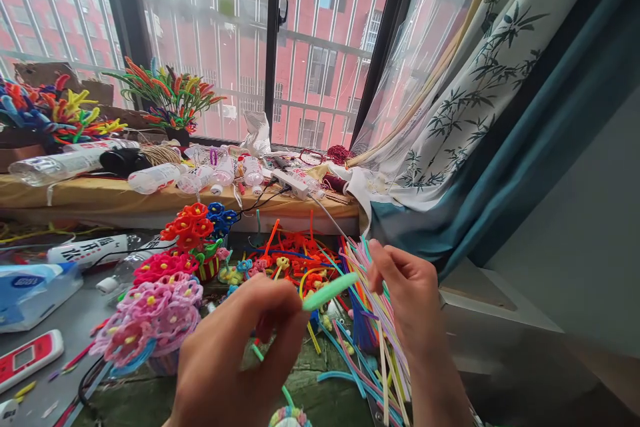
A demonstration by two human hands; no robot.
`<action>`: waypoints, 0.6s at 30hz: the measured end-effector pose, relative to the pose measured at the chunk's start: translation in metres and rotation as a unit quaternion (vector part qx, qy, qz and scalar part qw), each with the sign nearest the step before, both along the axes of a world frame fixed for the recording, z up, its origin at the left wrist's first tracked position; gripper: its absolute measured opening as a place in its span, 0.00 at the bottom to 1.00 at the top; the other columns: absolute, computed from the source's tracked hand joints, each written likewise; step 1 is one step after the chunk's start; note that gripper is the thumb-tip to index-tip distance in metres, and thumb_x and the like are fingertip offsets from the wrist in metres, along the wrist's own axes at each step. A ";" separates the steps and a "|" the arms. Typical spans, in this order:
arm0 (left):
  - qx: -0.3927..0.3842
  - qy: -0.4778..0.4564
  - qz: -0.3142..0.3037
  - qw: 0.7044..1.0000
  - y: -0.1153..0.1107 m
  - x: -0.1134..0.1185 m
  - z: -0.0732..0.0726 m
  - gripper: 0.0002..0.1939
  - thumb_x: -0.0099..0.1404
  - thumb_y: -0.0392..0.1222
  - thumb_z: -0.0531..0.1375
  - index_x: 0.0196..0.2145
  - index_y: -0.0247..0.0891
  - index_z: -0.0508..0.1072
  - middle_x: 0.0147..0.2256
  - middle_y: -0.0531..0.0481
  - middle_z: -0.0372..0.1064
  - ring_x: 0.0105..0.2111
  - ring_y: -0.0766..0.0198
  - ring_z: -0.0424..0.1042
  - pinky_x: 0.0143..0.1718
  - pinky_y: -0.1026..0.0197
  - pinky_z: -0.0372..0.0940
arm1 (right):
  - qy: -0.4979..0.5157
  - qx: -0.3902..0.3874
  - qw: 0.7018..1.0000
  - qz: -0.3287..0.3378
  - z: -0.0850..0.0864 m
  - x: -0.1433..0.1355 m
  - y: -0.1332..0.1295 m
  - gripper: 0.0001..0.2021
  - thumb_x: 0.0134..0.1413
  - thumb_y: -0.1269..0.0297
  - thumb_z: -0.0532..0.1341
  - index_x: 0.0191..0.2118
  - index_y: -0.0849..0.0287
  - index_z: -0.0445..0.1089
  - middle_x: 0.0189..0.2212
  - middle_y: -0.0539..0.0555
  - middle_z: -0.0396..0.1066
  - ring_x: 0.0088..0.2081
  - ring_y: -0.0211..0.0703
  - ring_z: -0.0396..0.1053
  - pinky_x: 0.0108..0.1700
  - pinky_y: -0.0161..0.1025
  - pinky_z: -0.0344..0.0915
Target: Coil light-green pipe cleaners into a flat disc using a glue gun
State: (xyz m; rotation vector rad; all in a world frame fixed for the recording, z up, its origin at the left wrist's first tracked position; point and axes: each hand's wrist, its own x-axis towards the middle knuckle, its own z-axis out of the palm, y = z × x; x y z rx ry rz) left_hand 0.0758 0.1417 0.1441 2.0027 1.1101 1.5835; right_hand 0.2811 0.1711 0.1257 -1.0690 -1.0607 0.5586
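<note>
My left hand [245,347] pinches a light green pipe cleaner [330,291], whose fuzzy, folded-looking end points up and right toward my other hand. Below the fingers a thin green length shows; whether it belongs to the same piece I cannot tell. My right hand [407,297] is closed, with thumb and forefinger together just right of the green tip and apart from it. Anything inside those fingers is hidden. Behind it lies a bundle of pastel pipe cleaners [383,320]. Pink pipe-cleaner flowers [150,307] stand in a pot left of my left hand.
Red and orange pipe-cleaner pieces [300,247] cover the table's back. Plastic bottles [155,177] and a power strip [290,183] lie on the windowsill. A tissue pack [37,293] and a red-white device [30,359] are at left. Curtains [465,127] hang right.
</note>
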 end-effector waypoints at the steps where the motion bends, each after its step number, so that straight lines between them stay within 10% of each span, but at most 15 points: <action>1: -0.050 -0.037 -0.020 0.998 0.005 0.001 0.003 0.09 0.64 0.46 0.63 0.27 0.45 0.72 0.22 0.56 0.69 0.21 0.64 0.67 0.26 0.63 0.65 | -0.015 -0.018 1.000 0.001 -0.001 0.000 0.000 0.23 0.54 0.51 0.70 0.15 0.58 0.69 0.14 0.48 0.64 0.19 0.36 0.59 0.25 0.36 0.57; 7: -0.344 -0.167 -0.188 0.905 0.023 -0.006 0.001 0.19 0.58 0.58 0.68 0.29 0.38 0.73 0.21 0.59 0.55 0.19 0.72 0.50 0.18 0.70 0.48 | -0.042 -0.042 0.998 0.027 0.002 -0.007 -0.004 0.13 0.50 0.54 0.73 0.29 0.58 0.76 0.21 0.49 0.72 0.23 0.39 0.67 0.27 0.36 0.63; 13: -0.435 -0.206 -0.252 0.840 0.032 -0.005 -0.001 0.21 0.53 0.56 0.72 0.27 0.36 0.72 0.17 0.63 0.48 0.18 0.75 0.40 0.18 0.70 0.38 | -0.044 -0.017 0.997 0.069 0.002 -0.011 -0.005 0.25 0.61 0.50 0.65 0.16 0.56 0.64 0.14 0.47 0.63 0.18 0.37 0.60 0.23 0.35 0.58; 18: -0.444 -0.188 -0.260 0.837 0.035 -0.005 0.001 0.22 0.52 0.56 0.73 0.27 0.36 0.71 0.18 0.62 0.51 0.18 0.75 0.42 0.19 0.70 0.36 | -0.054 -0.084 0.981 0.168 0.008 -0.006 -0.015 0.24 0.59 0.44 0.64 0.23 0.59 0.76 0.17 0.49 0.66 0.20 0.36 0.60 0.24 0.34 0.58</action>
